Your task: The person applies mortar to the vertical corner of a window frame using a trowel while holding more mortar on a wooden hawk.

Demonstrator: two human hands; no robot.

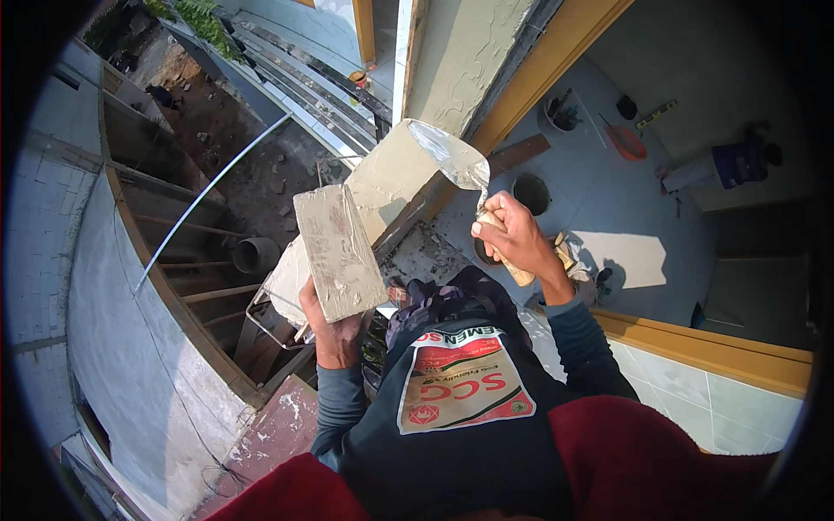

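Observation:
My left hand [334, 330] grips a rectangular board [340, 252] from its near end. Grey mortar is smeared over the board's face, and what the fingers do on its underside is hidden. In my right hand [519, 233] is a trowel [452, 154], its wooden handle wrapped by my fingers. The wide metal blade points up and left, over the plastered wall top [387, 187]; whether it touches the plaster I cannot tell. Behind it rises a wall face [460, 65] coated in uneven, rippled plaster.
A yellow-brown wooden frame [543, 74] borders the room on the right. There, a person [738, 163] is low by the wall, near a red basin [625, 142], a spirit level [657, 115] and buckets. A white pipe [213, 187] arches over the drop at left; another person [162, 96] is far below.

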